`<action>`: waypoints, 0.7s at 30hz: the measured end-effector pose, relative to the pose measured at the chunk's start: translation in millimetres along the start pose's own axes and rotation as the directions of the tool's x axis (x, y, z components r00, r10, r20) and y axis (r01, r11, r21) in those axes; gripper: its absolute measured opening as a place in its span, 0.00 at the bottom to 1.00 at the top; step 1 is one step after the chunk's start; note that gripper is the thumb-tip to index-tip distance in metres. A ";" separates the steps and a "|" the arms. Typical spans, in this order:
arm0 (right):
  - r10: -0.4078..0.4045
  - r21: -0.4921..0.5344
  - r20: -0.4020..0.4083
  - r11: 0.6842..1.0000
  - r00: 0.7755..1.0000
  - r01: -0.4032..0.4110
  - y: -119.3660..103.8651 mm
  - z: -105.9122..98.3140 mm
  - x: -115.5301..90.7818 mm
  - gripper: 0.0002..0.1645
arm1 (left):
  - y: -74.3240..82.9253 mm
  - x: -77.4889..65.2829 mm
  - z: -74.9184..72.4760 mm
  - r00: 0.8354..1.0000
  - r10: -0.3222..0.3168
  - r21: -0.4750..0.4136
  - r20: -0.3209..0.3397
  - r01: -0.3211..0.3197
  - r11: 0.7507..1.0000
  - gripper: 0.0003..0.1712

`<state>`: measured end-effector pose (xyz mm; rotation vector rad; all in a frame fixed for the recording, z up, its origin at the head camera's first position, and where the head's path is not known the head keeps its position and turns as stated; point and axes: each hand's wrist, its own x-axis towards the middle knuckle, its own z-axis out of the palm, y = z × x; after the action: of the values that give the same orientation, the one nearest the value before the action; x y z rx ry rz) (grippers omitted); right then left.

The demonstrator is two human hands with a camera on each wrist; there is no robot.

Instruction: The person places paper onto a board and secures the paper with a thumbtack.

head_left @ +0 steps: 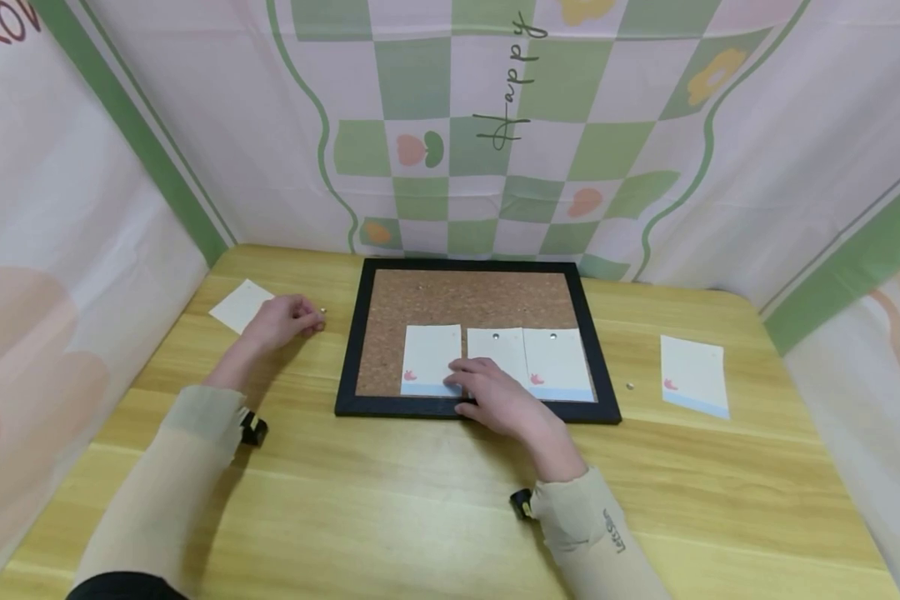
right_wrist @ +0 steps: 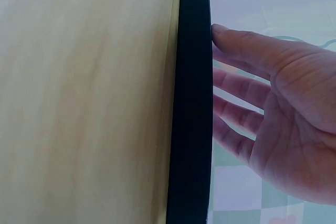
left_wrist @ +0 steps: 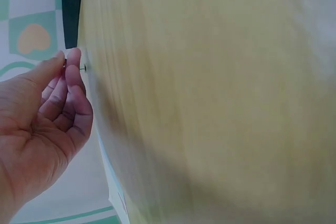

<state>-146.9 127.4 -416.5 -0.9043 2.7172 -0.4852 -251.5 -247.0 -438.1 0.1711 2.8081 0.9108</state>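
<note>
"What are you working on?"
"A pale wood-grained surface (head_left: 330, 492). Beyond the cork board (head_left: 457, 304) hangs a cloth backdrop (head_left: 412, 79) with green checks and sideways lettering, and more printed cloth flanks the sides."

"And your hands?"
"My right hand (head_left: 498, 398) is at the board's near rail, fingers loosely bent over the right edge of the leftmost card (head_left: 429, 354); I can't tell how firmly they touch. Left of the board, my left hand (head_left: 285, 322) has thumb and forefinger nearly meeting beside a tack (head_left: 324, 311); I can't tell whether they hold anything."

"Which way does the card point?"
"It lies flat on the board's cork, long axis running from near rail to far, blue band nearest me. Two tacked cards (head_left: 558, 367) sit right of it, aligned the same way. The board's own long axis runs left to right."
</note>
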 end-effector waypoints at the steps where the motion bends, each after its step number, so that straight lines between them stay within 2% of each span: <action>1: 0.000 0.001 0.000 1.000 1.000 0.000 0.0 0.1 0.0 0.22 | 0.3 0.1 0.3 1.000 0.005 -0.004 -0.003 -0.005 1.000 0.13; 14: -0.004 0.004 -0.002 1.000 1.000 0.004 0.9 0.4 0.9 0.22 | 14.6 -1.4 -0.4 0.996 0.069 -0.061 -0.054 -0.072 0.996 0.14; 21: -0.006 0.005 -0.003 1.000 1.000 0.006 1.1 0.8 1.2 0.23 | 25.9 -1.4 1.6 0.993 0.113 -0.053 -0.028 -0.114 0.992 0.13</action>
<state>-148.2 127.4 -417.8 -0.9111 2.7160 -0.4948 -248.5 -225.5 -423.9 0.3166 2.8175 1.0206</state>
